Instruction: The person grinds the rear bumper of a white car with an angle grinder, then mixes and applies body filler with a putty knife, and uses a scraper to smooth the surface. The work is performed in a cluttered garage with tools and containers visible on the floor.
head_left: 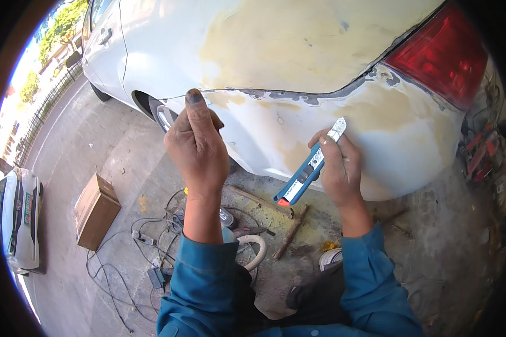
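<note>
My right hand (343, 165) is closed around a blue utility knife (304, 174), its thumb near the blade end. The knife's short blade end (338, 128), smeared with white, points up and away from me; an orange-red piece shows at its near end. To the left, my left hand (198, 147) is raised with fingers curled and the dark-tipped thumb pointing up. Whether it holds anything small is hidden. Both hands are in front of the rear of a white car (264, 132), whose panel bears tan filler patches (253, 48) and a dark grey, rough-edged seam.
A red tail light (441, 56) is at the upper right. On the concrete floor lie a cardboard box (98, 210), tangled cables (115, 275), a pale hose (258, 253) and wooden sticks (291, 231). Another white vehicle (22, 219) stands at far left.
</note>
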